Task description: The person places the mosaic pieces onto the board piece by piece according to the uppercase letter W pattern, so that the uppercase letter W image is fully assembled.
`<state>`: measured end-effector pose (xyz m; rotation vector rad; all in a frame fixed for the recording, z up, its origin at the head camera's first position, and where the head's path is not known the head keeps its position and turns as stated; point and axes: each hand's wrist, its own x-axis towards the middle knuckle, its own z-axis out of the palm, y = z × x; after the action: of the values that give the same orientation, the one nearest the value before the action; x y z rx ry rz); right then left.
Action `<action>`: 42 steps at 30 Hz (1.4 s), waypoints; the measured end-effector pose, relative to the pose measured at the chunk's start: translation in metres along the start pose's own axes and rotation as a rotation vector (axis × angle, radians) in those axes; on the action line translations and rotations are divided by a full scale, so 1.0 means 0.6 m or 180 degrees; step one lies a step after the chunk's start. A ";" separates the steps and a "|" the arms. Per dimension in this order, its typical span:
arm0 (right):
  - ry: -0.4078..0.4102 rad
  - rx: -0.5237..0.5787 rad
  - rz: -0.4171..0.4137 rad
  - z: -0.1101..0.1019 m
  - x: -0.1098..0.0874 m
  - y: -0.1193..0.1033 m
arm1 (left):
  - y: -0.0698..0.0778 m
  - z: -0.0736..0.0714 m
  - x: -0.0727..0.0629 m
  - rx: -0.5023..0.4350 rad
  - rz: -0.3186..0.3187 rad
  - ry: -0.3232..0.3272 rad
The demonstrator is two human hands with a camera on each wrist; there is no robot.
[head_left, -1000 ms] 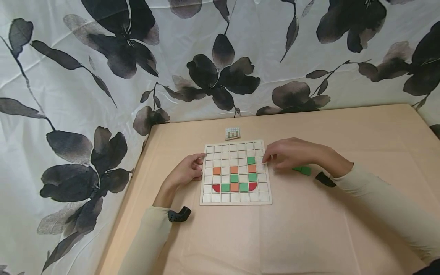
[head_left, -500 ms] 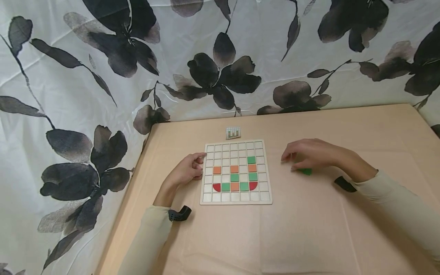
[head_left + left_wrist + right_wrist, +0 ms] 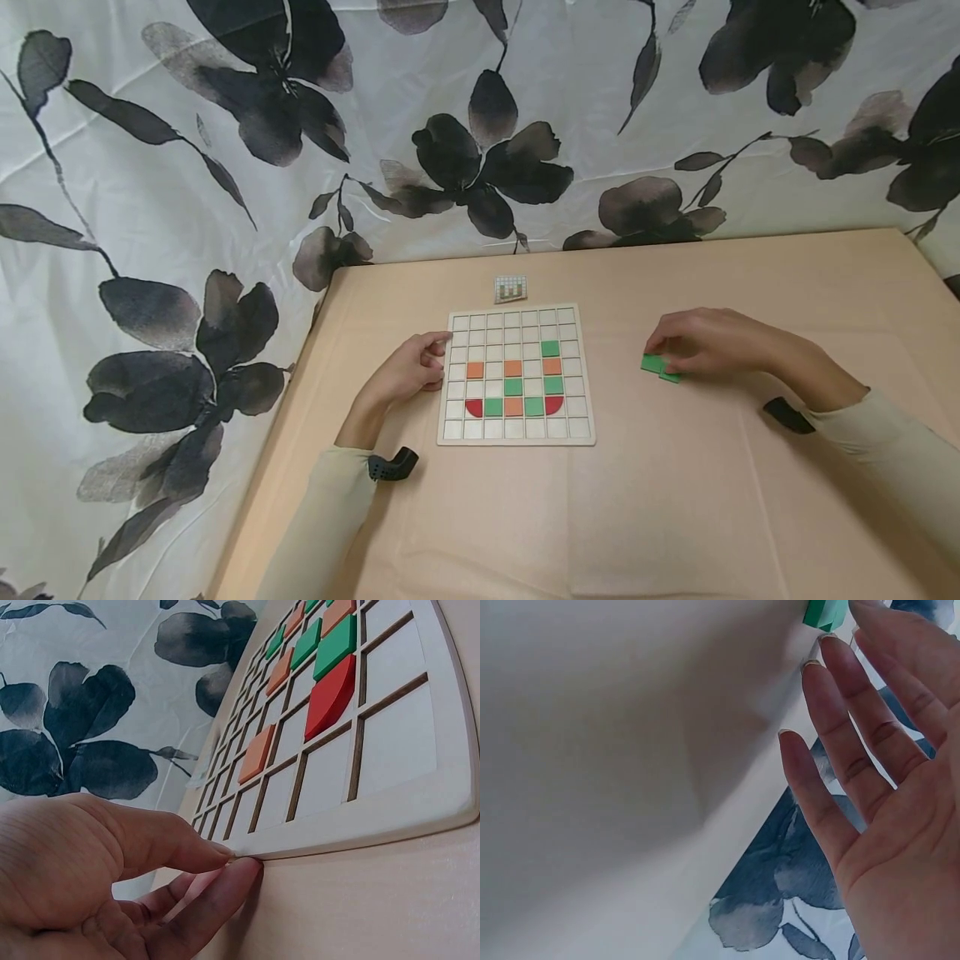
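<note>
A white grid board (image 3: pixel 517 439) lies on the table, with several green, orange and red tiles in its squares. My left hand (image 3: pixel 401 371) pinches the board's left edge; in the left wrist view its thumb (image 3: pixel 184 844) and a fingertip meet at the rim. To the right of the board, my right hand (image 3: pixel 712 342) is at two loose green tiles (image 3: pixel 652 363), its thumb overlapping them. In the right wrist view the fingers (image 3: pixel 832 712) reach out nearly straight, and green (image 3: pixel 823 611) shows just beyond the thumb tip.
A small card with a grid pattern (image 3: pixel 511 288) stands behind the board. The table (image 3: pixel 675 517) has a pale covering. A white curtain with dark flowers (image 3: pixel 450 100) hangs along its back and left sides. Each wrist wears a black device (image 3: pixel 393 465).
My right hand has moved from the board's right edge rightward to the loose green tiles, which now show at its fingertips. My left hand stays at the board's left edge.
</note>
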<state>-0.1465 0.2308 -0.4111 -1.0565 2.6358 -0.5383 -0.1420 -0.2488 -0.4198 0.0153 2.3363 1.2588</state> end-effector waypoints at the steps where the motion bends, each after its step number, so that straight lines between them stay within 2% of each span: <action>1: 0.0009 0.0002 0.0005 0.001 -0.001 0.000 | 0.000 0.000 0.000 0.0004 0.0004 0.0002; 7: 0.0099 0.0050 0.0030 0.007 -0.001 -0.007 | 0.000 0.000 0.000 0.0006 0.0033 -0.0008; 13: 0.0185 -0.0098 -0.0026 0.014 0.007 -0.016 | 0.000 0.000 0.001 -0.0069 -0.0006 -0.0010; 42: 0.0105 -0.0155 0.0050 0.018 0.023 -0.020 | 0.000 0.000 -0.002 -0.0032 -0.0003 -0.0020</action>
<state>-0.1448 0.2106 -0.4170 -1.0488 2.6965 -0.4950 -0.1409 -0.2490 -0.4193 0.0149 2.3243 1.2680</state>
